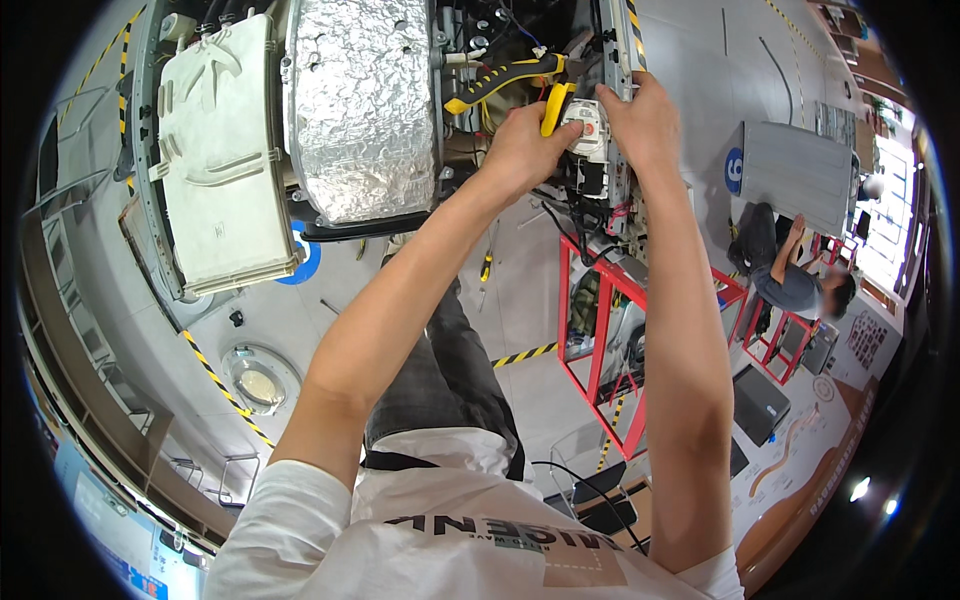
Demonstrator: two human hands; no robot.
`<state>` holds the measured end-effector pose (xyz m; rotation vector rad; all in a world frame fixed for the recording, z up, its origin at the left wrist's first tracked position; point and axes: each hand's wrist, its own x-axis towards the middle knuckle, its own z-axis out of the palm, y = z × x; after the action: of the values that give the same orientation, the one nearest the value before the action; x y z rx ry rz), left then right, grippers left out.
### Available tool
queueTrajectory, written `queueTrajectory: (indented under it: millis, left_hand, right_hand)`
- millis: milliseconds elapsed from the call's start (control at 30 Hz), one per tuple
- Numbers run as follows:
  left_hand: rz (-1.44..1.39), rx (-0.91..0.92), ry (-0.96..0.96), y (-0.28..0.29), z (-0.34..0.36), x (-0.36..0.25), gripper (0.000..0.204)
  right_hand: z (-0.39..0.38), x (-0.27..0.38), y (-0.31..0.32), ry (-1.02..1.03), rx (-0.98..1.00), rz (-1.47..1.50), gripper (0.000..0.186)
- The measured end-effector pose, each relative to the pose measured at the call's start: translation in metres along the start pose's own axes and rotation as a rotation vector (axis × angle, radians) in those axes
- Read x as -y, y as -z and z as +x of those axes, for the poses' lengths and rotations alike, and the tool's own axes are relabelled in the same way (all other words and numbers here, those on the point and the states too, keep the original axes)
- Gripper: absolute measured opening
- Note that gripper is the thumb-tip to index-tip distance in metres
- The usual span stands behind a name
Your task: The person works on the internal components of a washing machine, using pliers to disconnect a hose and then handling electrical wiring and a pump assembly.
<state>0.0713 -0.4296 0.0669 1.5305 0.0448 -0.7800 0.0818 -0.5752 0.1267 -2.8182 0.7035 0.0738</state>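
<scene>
In front of me is an opened appliance, with a white plastic part point(588, 132) at its right side. My left hand point(528, 150) is closed against that part's left side, the thumb pressing on it. Pliers point(508, 82) with yellow and black handles lie across the opening. One of their handles crosses my left fingers, and the jaws rest near the metal frame rail point(618, 60). My right hand point(643, 125) wraps over this rail, thumb beside the white part's upper right and fingers on the outer side. Those outer fingertips are partly hidden. Dark connectors and wires hang below the part.
A foil-wrapped drum point(362, 110) and a cream plastic panel point(222, 160) fill the appliance's left. Below right stands a red metal frame point(600, 350). A screwdriver point(486, 268) and a round door point(260, 380) lie on the floor. Another person point(790, 275) sits at right.
</scene>
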Motion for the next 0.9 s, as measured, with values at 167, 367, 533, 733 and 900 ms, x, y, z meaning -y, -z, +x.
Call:
queueTrajectory:
  millis: [167,367,533,733,900]
  left_hand:
    - [0.040,-0.004,0.027,0.000,-0.004,-0.006,0.035]
    - [0.184,-0.132,-0.120,-0.004,-0.010,-0.004,0.036]
    - [0.298,-0.325,-0.248,-0.012,-0.018,-0.006,0.037]
    - [0.407,-0.434,-0.335,-0.011,-0.040,-0.029,0.036]
    - [0.466,-0.483,-0.440,0.017,-0.076,-0.057,0.027]
  right_hand:
    - [0.005,-0.001,0.005,-0.035,0.089,-0.062,0.050]
    - [0.003,-0.004,0.003,0.052,0.019,-0.002,0.038]
    - [0.002,-0.006,0.000,0.062,-0.013,-0.012,0.036]
    - [0.001,-0.003,0.000,0.043,-0.013,0.017,0.035]
    - [0.001,-0.006,-0.001,0.046,-0.025,-0.010,0.036]
